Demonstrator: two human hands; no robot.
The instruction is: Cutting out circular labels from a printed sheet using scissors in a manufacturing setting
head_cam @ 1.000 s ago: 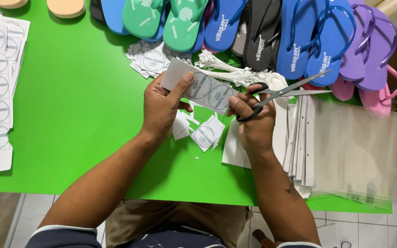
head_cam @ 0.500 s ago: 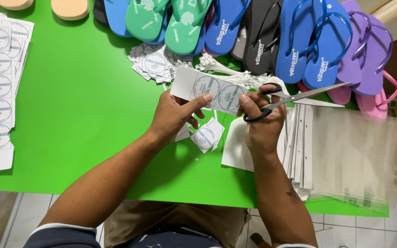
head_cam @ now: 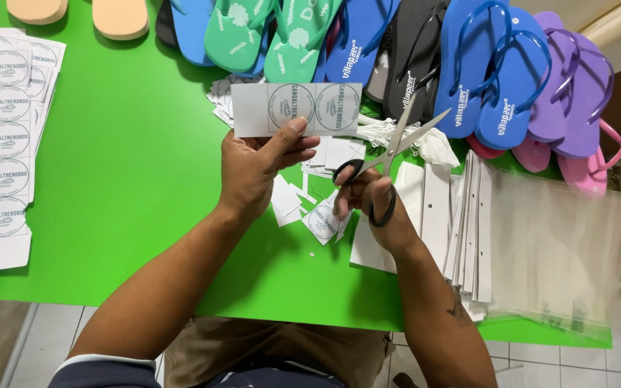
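Head view: our left hand (head_cam: 253, 169) pinches a label strip (head_cam: 296, 109) taut above the worktop (head_cam: 131, 179); our right hand (head_cam: 375, 205) holds scissors (head_cam: 389, 154) with blades parted beside it.

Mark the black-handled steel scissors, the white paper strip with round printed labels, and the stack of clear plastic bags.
black-handled steel scissors (head_cam: 389, 154), head view, on the blades near the pivot
white paper strip with round printed labels (head_cam: 253, 109), head view, on its blank left end
stack of clear plastic bags (head_cam: 555, 251), head view, on the middle of the top bag
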